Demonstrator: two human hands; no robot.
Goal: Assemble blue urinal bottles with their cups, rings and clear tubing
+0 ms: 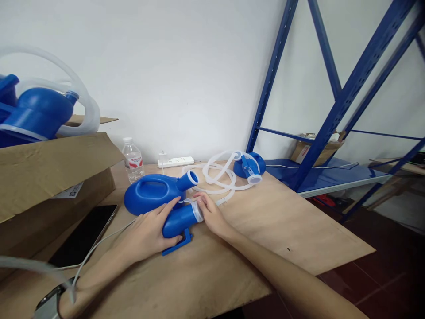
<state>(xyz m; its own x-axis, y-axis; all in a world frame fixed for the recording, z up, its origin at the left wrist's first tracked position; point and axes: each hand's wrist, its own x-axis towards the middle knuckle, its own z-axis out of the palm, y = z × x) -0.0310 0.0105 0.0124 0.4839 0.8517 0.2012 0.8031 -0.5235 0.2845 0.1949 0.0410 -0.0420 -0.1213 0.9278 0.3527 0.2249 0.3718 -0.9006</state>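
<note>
My left hand (pixel 149 231) is wrapped round a blue plastic urinal cup (pixel 177 220), which lies on its side with its hooked handle facing me. A white lid (pixel 198 212) covers the cup's right end. On that lid are the closed fingers of my right hand (pixel 211 216), thumb on top. Just behind the cup rests a blue urinal bottle (pixel 146 199) with a looped handle, its uncapped neck (pixel 191 178) pointing right. Clear tubing (pixel 229 175) coils behind my right hand, reaching a second blue urinal (pixel 254 165) with a white cap.
At left, a cardboard box (pixel 59 166) holds more blue urinals (pixel 43 110) and tubing. A black phone (pixel 84 235), a cable and a water bottle (pixel 133 159) are near it. A power strip (pixel 175 162) lies along the wall. Blue shelving (pixel 332 177) stands beyond the table's right edge.
</note>
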